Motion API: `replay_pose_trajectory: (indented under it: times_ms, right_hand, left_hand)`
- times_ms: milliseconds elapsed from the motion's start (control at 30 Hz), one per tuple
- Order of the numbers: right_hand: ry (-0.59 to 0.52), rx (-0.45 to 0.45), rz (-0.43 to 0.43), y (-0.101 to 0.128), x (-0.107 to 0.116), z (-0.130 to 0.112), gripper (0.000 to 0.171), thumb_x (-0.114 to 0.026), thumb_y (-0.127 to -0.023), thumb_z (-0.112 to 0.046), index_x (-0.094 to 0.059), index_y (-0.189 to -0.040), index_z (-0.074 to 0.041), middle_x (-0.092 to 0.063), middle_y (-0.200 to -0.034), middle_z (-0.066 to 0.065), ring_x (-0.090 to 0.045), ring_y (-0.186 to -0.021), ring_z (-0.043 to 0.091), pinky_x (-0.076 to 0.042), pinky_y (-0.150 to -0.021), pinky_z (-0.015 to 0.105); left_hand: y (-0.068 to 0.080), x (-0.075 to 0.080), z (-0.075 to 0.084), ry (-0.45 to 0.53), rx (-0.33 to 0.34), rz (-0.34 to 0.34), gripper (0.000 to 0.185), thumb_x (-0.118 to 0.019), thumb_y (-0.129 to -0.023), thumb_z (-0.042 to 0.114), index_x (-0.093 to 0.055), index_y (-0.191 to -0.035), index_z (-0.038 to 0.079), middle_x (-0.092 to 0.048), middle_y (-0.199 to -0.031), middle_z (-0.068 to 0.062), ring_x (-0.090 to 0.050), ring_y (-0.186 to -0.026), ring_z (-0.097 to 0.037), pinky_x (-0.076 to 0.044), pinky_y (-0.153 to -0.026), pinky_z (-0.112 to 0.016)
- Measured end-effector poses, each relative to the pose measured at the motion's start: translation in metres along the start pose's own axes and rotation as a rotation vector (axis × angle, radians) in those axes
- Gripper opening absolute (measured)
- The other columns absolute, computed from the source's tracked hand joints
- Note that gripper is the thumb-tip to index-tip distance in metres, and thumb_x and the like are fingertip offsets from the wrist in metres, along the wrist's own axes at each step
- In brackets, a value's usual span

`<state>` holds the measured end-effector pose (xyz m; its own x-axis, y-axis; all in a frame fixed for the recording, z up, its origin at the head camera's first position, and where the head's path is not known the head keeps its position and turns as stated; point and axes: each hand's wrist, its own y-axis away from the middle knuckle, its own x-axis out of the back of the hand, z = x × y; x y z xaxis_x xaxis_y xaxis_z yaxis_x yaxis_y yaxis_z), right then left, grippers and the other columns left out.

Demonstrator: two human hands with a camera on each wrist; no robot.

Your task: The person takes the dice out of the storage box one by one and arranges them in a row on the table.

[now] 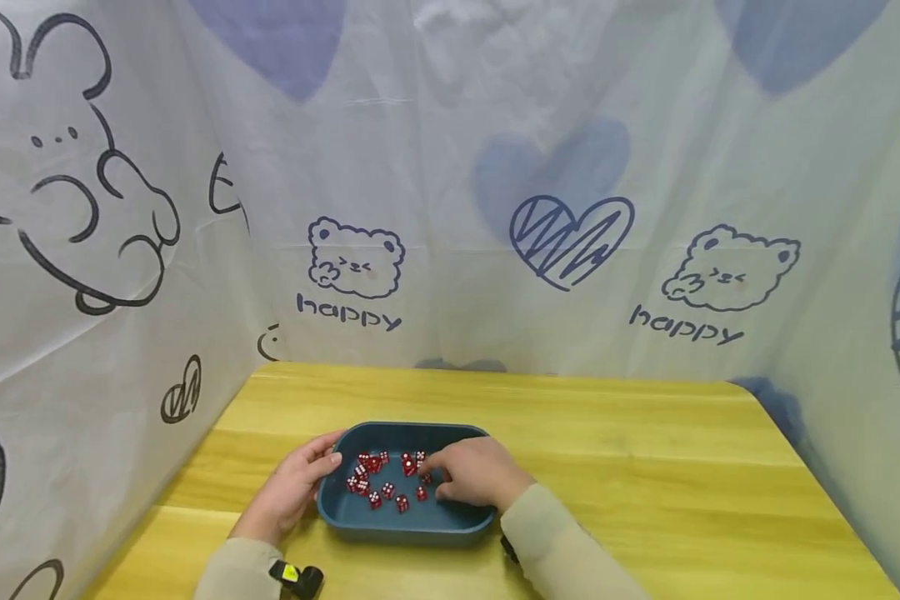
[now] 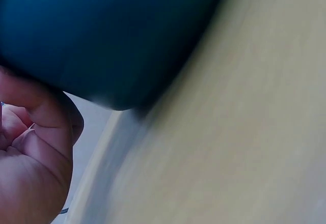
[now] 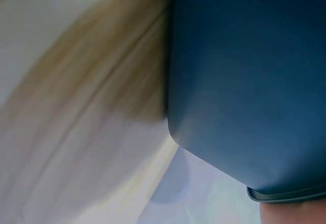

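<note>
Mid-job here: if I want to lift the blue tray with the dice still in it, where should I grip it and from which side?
Probably by the two short ends of the blue tray, coming in from left and right. The left hand already holds the left rim; the right hand is inside among the red dice. An even two-sided hold should keep it level.

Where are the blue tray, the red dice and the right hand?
blue tray (image 1: 405, 523), head view, near outer wall.
red dice (image 1: 387, 490), head view, one die mid-pile.
right hand (image 1: 474, 473), head view, back of hand.
</note>
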<state>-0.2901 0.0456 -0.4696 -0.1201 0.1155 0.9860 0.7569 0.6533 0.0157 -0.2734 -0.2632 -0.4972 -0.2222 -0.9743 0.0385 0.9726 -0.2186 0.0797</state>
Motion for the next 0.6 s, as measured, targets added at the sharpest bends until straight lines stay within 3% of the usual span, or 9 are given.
replay_pose_trajectory:
  times_ms: [100, 367, 600]
  right_hand:
    - [0.008, -0.005, -0.006, 0.003, -0.0049, -0.0015, 0.034, -0.077, -0.089, -0.036, -0.072, -0.122, -0.043, -0.053, -0.069, -0.021, -0.05, -0.062, 0.002, -0.042, -0.059, 0.027]
    - [0.029, -0.038, -0.025, -0.0004, -0.0023, -0.0031, 0.034, -0.076, -0.088, -0.037, -0.073, -0.121, -0.039, -0.053, -0.067, -0.019, -0.05, -0.063, 0.004, -0.043, -0.061, 0.028]
    - [0.063, -0.028, -0.036, 0.0029, 0.0007, -0.0034, 0.015, -0.076, -0.088, -0.038, -0.076, -0.103, -0.04, -0.065, -0.086, -0.021, -0.057, -0.078, 0.005, -0.05, -0.077, 0.031]
  left_hand:
    - [0.0041, -0.0026, -0.0072, 0.017, -0.002, 0.011, 0.052, -0.054, -0.105, 0.013, -0.039, -0.152, -0.004, -0.056, -0.112, -0.015, -0.045, -0.059, -0.01, -0.042, -0.05, -0.02]
    - [0.002, -0.0004, -0.0086, 0.004, 0.01, 0.023, 0.051, -0.053, -0.106, 0.012, -0.039, -0.152, -0.002, -0.055, -0.113, -0.016, -0.046, -0.06, -0.01, -0.042, -0.05, -0.019]
    - [-0.0004, -0.0018, -0.0074, 0.017, 0.008, 0.031, 0.051, -0.054, -0.105, 0.013, -0.04, -0.153, -0.001, -0.054, -0.115, -0.017, -0.048, -0.064, -0.011, -0.041, -0.05, -0.019]
